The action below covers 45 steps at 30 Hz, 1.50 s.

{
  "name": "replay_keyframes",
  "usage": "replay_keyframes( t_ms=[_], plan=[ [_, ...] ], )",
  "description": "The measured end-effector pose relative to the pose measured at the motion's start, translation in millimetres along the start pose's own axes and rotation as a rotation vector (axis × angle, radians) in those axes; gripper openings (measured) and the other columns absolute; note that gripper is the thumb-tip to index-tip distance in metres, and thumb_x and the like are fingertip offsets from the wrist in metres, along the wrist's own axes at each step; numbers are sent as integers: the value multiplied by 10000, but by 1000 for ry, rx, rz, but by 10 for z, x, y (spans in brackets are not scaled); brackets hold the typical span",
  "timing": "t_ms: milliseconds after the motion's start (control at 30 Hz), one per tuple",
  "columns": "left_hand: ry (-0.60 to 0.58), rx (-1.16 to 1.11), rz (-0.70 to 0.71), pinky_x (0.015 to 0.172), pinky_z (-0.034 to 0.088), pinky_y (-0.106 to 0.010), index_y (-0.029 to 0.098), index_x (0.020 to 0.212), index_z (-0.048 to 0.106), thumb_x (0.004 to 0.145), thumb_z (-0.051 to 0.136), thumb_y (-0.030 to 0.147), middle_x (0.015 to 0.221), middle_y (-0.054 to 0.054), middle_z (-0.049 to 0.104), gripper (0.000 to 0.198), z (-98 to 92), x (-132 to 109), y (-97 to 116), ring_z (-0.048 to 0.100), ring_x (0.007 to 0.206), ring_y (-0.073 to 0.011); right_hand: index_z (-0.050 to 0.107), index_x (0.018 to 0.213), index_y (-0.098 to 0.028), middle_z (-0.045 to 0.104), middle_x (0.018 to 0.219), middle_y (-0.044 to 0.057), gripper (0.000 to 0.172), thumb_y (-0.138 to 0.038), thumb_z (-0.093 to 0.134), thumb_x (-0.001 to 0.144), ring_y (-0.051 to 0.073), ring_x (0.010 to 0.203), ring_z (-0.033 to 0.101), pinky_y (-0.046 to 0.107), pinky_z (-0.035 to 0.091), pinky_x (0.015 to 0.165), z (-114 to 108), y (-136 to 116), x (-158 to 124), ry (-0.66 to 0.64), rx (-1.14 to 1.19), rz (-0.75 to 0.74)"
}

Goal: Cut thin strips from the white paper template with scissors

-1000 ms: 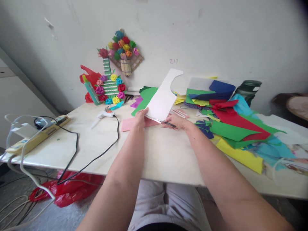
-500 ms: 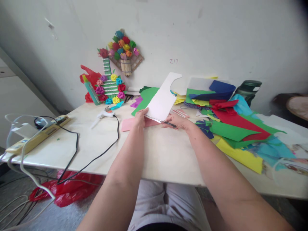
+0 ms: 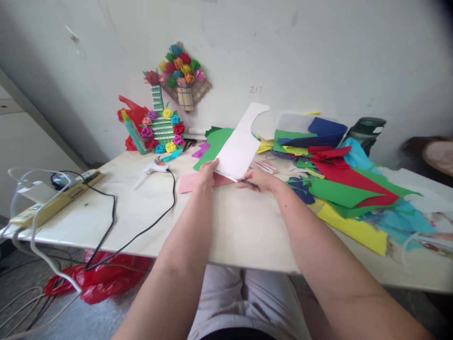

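A white sheet of paper (image 3: 238, 148) with a curved cut-out on its upper right side is held tilted above the table. My left hand (image 3: 208, 171) pinches its lower left corner. In my right hand (image 3: 257, 180) is a pair of scissors (image 3: 249, 183) with dark handles, the fingers closed around them. Their blades lie along the sheet's lower edge, pointing toward my left hand. Beneath the hands, a strip of pink paper (image 3: 187, 184) lies on the table, partly covered by my left hand. Green paper (image 3: 216, 145) sits behind the white sheet.
A white glue gun (image 3: 152, 171) with a black cord and a power strip (image 3: 56, 200) lie on the left. Paper flower crafts (image 3: 163, 125) and a glue bottle (image 3: 134, 134) stand at the back. Colored paper (image 3: 345, 191) is heaped on the right, near a dark green bottle (image 3: 366, 132).
The white sheet has shifted slightly upward and turned a little. The scissors' blades show more along its lower edge, and my right hand has moved very slightly left.
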<state>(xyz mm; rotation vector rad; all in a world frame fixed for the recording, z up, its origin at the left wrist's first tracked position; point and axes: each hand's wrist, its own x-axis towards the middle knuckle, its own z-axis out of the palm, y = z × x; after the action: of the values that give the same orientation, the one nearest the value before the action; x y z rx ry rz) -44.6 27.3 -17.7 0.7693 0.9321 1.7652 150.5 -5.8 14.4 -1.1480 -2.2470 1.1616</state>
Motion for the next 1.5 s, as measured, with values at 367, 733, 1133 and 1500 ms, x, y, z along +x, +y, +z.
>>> replay_keyframes(
  t_ms=[367, 733, 1133, 1500],
  plan=[
    [12, -20, -15, 530, 395, -244, 156, 549, 525, 509, 795, 240, 526, 12, 509, 286, 7, -8, 3, 475, 516, -102, 681, 719, -102, 382, 406, -70, 497, -569, 718, 553, 40, 348, 305, 195, 229, 348, -16, 60, 53, 20, -53, 10],
    [-31, -47, -93, 538, 457, -272, 145, 621, 542, 562, 783, 241, 569, -9, 550, 266, -12, 15, 18, 529, 509, -120, 652, 673, -114, 432, 409, -54, 447, -545, 723, 575, 40, 342, 348, 188, 308, 346, -8, -4, 1, -28, 11, 7],
    [63, -170, -9, 661, 506, -294, 151, 754, 580, 645, 715, 280, 726, -47, 645, 216, -85, 131, -8, 628, 694, -165, 696, 803, -147, 556, 492, -13, 423, -514, 720, 595, 83, 415, 461, 206, 354, 421, -33, 67, 6, 79, -132, 116],
    [268, -120, -34, 712, 529, -339, 139, 894, 547, 779, 483, 136, 884, -85, 640, 132, -65, 141, 45, 649, 750, -177, 724, 759, -217, 673, 697, 15, 228, -380, 656, 615, 144, 637, 559, 228, 295, 509, 95, -78, 11, 252, -634, 147]
  ],
)
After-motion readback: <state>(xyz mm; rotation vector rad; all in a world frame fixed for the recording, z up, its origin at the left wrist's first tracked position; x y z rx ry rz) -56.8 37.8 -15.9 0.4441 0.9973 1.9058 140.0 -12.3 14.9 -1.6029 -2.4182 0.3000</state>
